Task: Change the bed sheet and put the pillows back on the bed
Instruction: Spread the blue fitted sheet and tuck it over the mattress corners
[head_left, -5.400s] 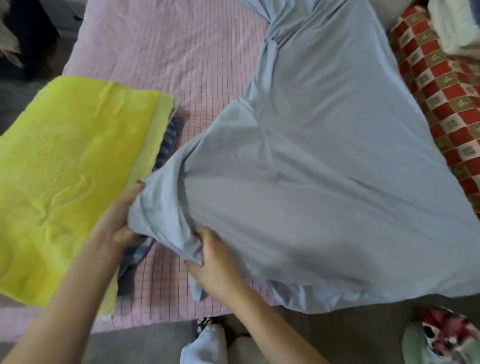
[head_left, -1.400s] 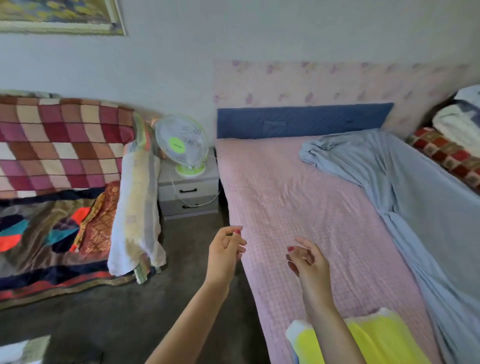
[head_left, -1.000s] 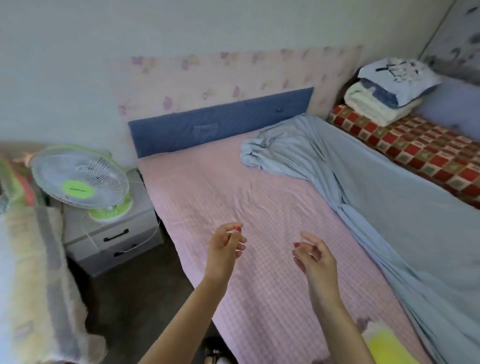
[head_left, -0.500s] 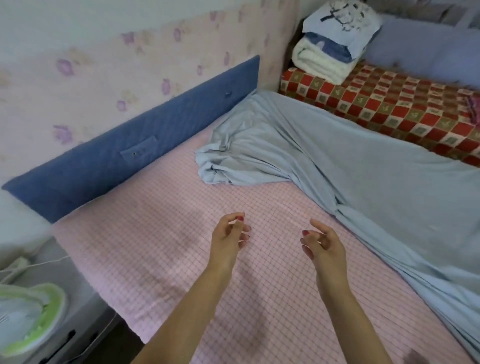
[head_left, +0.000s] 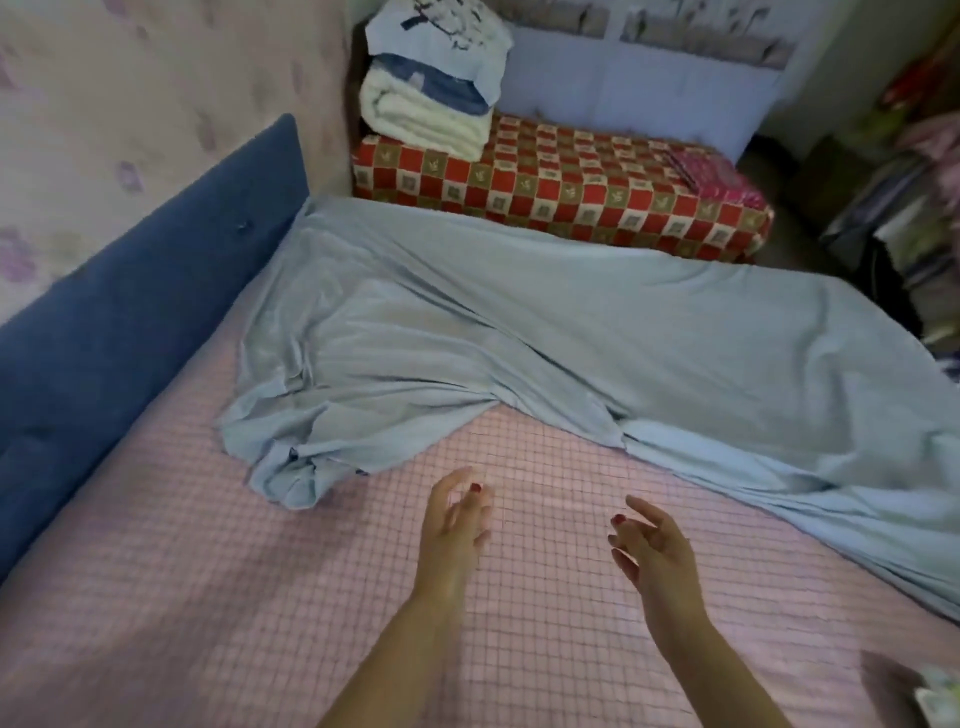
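Your left hand (head_left: 453, 525) and right hand (head_left: 655, 545) hover empty, fingers loose, over the pink mattress (head_left: 218, 597) — blue sheet (head_left: 597, 343) bunched just beyond

Soft, even daylight, fairly bright, with no glare. Only faint shading in the folds of the light blue sheet (head_left: 571, 338). Dim in the corner beyond the sheet's far right end. Slightly soft and smeared throughout, most toward the frame edges. Wide-angle bending of the blue headboard (head_left: 130, 291) left of the sheet.
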